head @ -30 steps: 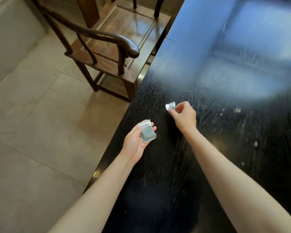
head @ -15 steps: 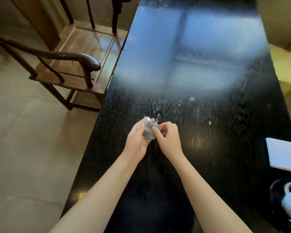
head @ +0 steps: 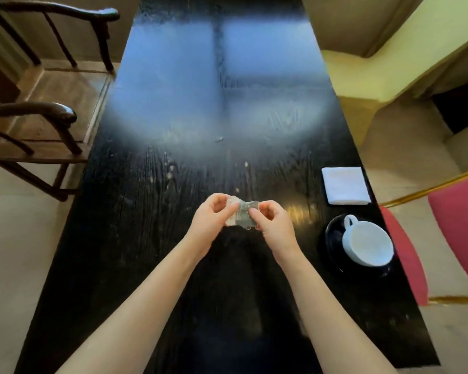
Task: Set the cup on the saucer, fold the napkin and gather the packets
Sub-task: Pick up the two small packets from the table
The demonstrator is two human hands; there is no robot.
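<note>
Black table [head: 146, 238]: left hand [head: 211, 221] & right hand [head: 274, 226] both pinch packets [head: 242, 215] at mid-table; folded napkin [head: 345, 188], cup [head: 368, 242] on saucer [head: 333, 238] near right edge.

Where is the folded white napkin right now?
The napkin lies flat near the black table's right edge, just beyond the cup on its saucer.

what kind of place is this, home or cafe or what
Probably a tea room or cafe-style dining space, though a home is possible. A long black table holds a cup on a saucer and a folded napkin, both hands hold packets, and a wooden armchair stands alongside.
</note>
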